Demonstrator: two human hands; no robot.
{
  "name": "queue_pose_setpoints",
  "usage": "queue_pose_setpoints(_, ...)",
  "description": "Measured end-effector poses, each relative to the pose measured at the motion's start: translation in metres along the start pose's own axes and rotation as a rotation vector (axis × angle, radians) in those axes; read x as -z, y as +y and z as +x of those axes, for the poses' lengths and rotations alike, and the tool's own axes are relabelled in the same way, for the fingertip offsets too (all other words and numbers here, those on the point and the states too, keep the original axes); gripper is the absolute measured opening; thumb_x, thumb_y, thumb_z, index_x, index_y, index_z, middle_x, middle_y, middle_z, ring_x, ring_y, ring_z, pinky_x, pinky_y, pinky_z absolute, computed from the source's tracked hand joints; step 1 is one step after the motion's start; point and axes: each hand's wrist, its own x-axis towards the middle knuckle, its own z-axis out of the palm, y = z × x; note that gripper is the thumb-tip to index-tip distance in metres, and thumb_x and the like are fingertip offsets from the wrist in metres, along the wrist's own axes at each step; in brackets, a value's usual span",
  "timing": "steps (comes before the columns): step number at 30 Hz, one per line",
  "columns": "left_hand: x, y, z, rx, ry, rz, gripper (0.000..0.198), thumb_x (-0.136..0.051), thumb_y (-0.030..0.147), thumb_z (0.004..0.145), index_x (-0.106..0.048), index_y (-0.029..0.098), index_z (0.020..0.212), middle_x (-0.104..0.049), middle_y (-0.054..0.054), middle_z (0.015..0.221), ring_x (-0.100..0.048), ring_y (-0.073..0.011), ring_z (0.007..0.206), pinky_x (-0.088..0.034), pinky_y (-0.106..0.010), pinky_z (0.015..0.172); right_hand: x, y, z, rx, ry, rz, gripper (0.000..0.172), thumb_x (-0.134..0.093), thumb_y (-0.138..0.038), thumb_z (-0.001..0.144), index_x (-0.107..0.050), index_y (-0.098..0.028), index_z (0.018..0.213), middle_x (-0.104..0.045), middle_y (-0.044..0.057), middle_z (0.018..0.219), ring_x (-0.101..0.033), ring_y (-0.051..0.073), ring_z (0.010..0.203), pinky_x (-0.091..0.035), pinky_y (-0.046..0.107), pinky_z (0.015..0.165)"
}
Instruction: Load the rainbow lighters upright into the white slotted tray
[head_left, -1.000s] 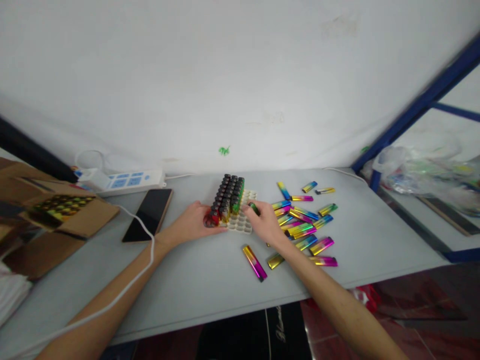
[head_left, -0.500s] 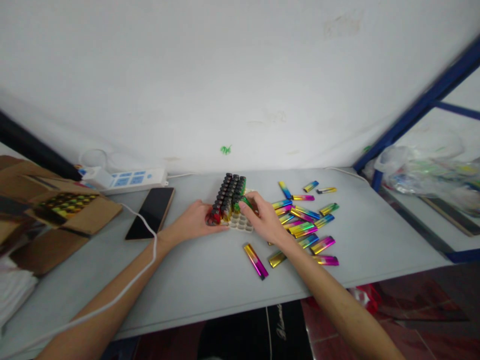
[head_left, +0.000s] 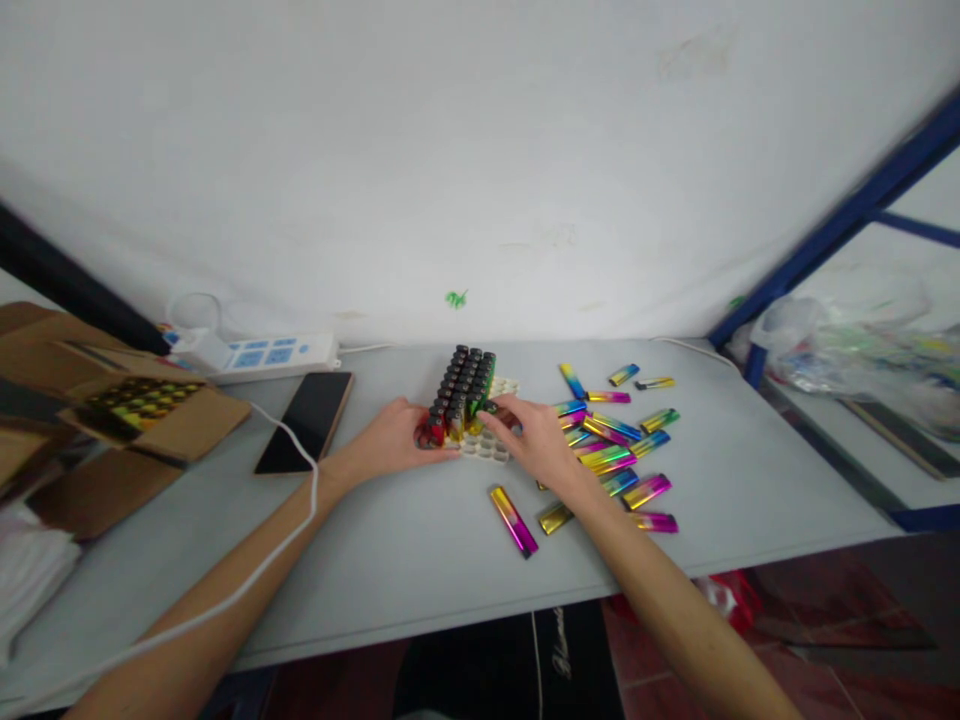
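Observation:
Black-topped lighters (head_left: 466, 378) stand upright in rows in a pale tray (head_left: 487, 446) with oval holes; bare holes show at its near right and along its right edge. My left hand (head_left: 394, 437) is closed around the tray's near left corner, against the red lighters (head_left: 435, 428). Over the tray's right side, my right hand (head_left: 538, 438) pinches a dark-topped lighter (head_left: 488, 407) between thumb and fingers; its lower part is largely hidden. Shiny multicoloured lighters (head_left: 607, 458) lie in a loose pile to the right. One gold and magenta lighter (head_left: 514, 521) lies apart, nearer the front.
A phone (head_left: 306, 422) and a white power strip (head_left: 279, 354) are on the left. Beyond them stands an open cardboard box (head_left: 199, 425) holding lighters. A white cable (head_left: 309, 500) crosses over my left forearm. Plastic bags (head_left: 840, 340) sit behind the blue frame (head_left: 787, 270) at right.
The green lighter at my right fingertips has gone from lying tilted to showing mainly its dark top. My right fingers have shifted slightly; my left hand keeps its place on the tray.

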Motion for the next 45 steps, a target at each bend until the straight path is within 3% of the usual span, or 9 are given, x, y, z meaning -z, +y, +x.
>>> queue_pose_setpoints(8, 0.001, 0.000, -0.001, 0.001, -0.004, -0.005, 0.055, -0.080, 0.075, 0.081, -0.060, 0.025, 0.067, -0.069, -0.002, 0.067, -0.063, -0.0221, 0.067, -0.050, -0.033, 0.073, 0.010, -0.014, 0.004, 0.062, -0.242, -0.376, 0.020, -0.061, -0.037, 0.120, -0.072, -0.021, 0.116, -0.081, 0.010, 0.110, -0.076, 0.023, 0.097, -0.050, 0.030, 0.080)
queue_pose_setpoints(14, 0.001, 0.001, 0.000, 0.011, -0.019, 0.000, 0.055, -0.077, 0.076, 0.080, -0.058, 0.026, 0.068, -0.069, -0.002, 0.069, -0.063, -0.0230, 0.069, -0.048, -0.034, 0.074, 0.000, -0.023, 0.004, -0.035, -0.238, -0.474, 0.032, -0.062, -0.045, 0.119, -0.077, -0.018, 0.111, -0.082, 0.012, 0.101, -0.076, 0.025, 0.094, -0.049, 0.035, 0.087)
queue_pose_setpoints(18, 0.002, 0.000, 0.000, 0.016, -0.025, 0.017, 0.054, -0.076, 0.076, 0.080, -0.058, 0.026, 0.067, -0.070, -0.004, 0.070, -0.064, -0.0250, 0.072, -0.049, -0.035, 0.074, -0.007, -0.023, 0.003, -0.011, -0.295, -0.487, 0.034, -0.063, -0.043, 0.118, -0.080, -0.017, 0.102, -0.082, 0.013, 0.104, -0.075, 0.027, 0.104, -0.049, 0.038, 0.093)
queue_pose_setpoints(22, 0.002, -0.002, 0.000, -0.003, 0.009, 0.022, 0.052, -0.076, 0.075, 0.080, -0.059, 0.027, 0.068, -0.072, -0.004, 0.071, -0.067, -0.0279, 0.077, -0.052, -0.036, 0.074, -0.001, -0.019, 0.003, 0.019, -0.238, -0.401, 0.036, -0.067, -0.048, 0.116, -0.078, -0.018, 0.101, -0.081, 0.010, 0.101, -0.074, 0.025, 0.102, -0.048, 0.036, 0.092)
queue_pose_setpoints(28, 0.002, -0.003, 0.000, 0.023, 0.023, 0.021, 0.053, -0.079, 0.074, 0.078, -0.057, 0.028, 0.065, -0.072, -0.006, 0.069, -0.069, -0.0281, 0.074, -0.054, -0.036, 0.072, 0.052, 0.019, 0.012, -0.092, -0.074, -0.239, 0.029, -0.069, -0.036, 0.116, -0.077, -0.019, 0.094, -0.079, 0.004, 0.086, -0.070, 0.019, 0.080, -0.045, 0.030, 0.080)
queue_pose_setpoints(31, 0.004, -0.001, 0.000, 0.011, 0.014, 0.024, 0.053, -0.076, 0.074, 0.080, -0.055, 0.028, 0.063, -0.070, -0.005, 0.068, -0.069, -0.0277, 0.073, -0.053, -0.037, 0.071, 0.090, 0.051, 0.020, -0.269, 0.033, -0.358, 0.026, -0.064, -0.031, 0.116, -0.080, -0.017, 0.100, -0.084, 0.010, 0.095, -0.075, 0.022, 0.087, -0.048, 0.031, 0.083)
queue_pose_setpoints(34, 0.005, 0.001, 0.001, 0.004, 0.004, 0.024, 0.053, -0.073, 0.074, 0.080, -0.051, 0.029, 0.062, -0.068, -0.005, 0.066, -0.067, -0.0270, 0.071, -0.051, -0.037, 0.070, 0.112, 0.076, 0.025, -0.448, 0.004, -0.505, 0.020, -0.068, -0.029, 0.113, -0.081, -0.015, 0.116, -0.087, 0.015, 0.109, -0.079, 0.026, 0.099, -0.051, 0.033, 0.090)
queue_pose_setpoints(39, 0.006, 0.003, 0.000, 0.017, 0.006, 0.012, 0.055, -0.071, 0.076, 0.079, -0.050, 0.029, 0.062, -0.068, -0.005, 0.067, -0.067, -0.0274, 0.070, -0.050, -0.037, 0.069, 0.106, 0.096, 0.024, -0.493, -0.103, -0.595, 0.042, -0.081, -0.034, 0.106, -0.075, -0.013, 0.141, -0.086, 0.018, 0.119, -0.079, 0.031, 0.113, -0.055, 0.038, 0.100)
queue_pose_setpoints(45, 0.004, 0.001, 0.000, 0.030, 0.006, 0.026, 0.056, -0.075, 0.075, 0.077, -0.048, 0.029, 0.061, -0.067, -0.007, 0.068, -0.070, -0.0309, 0.078, -0.053, -0.039, 0.074, 0.095, 0.106, 0.023, -0.373, -0.101, -0.479, 0.027, -0.074, -0.016, 0.104, -0.076, -0.014, 0.131, -0.082, 0.016, 0.120, -0.077, 0.028, 0.113, -0.055, 0.039, 0.107)
